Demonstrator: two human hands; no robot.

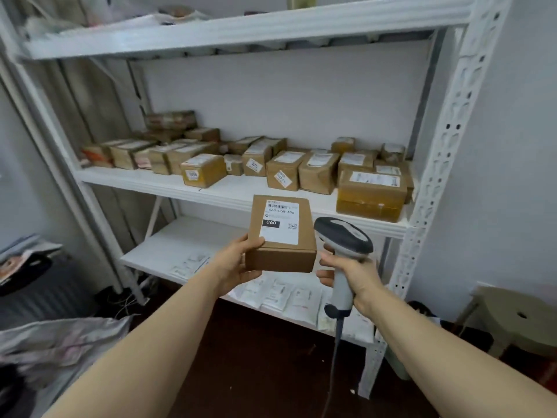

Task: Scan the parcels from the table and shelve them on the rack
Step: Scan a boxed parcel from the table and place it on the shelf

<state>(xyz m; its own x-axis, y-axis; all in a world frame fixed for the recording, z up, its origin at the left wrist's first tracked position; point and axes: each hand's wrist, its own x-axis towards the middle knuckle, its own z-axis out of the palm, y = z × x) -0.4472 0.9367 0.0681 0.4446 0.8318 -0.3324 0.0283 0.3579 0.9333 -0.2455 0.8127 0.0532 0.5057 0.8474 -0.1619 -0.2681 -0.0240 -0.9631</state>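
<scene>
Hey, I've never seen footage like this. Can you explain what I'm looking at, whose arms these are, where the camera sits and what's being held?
There is no machine here. This is one picture from a camera worn on a person's head, looking forward and down, so the two bare arms reaching in are the wearer's own. The left hand holds a small brown parcel with its white label facing up. The right hand grips a grey corded barcode scanner, whose head is beside the parcel. Behind them stands a white metal rack. Its middle shelf carries many taped cardboard boxes, and the lower shelf has flat white packets.
</scene>
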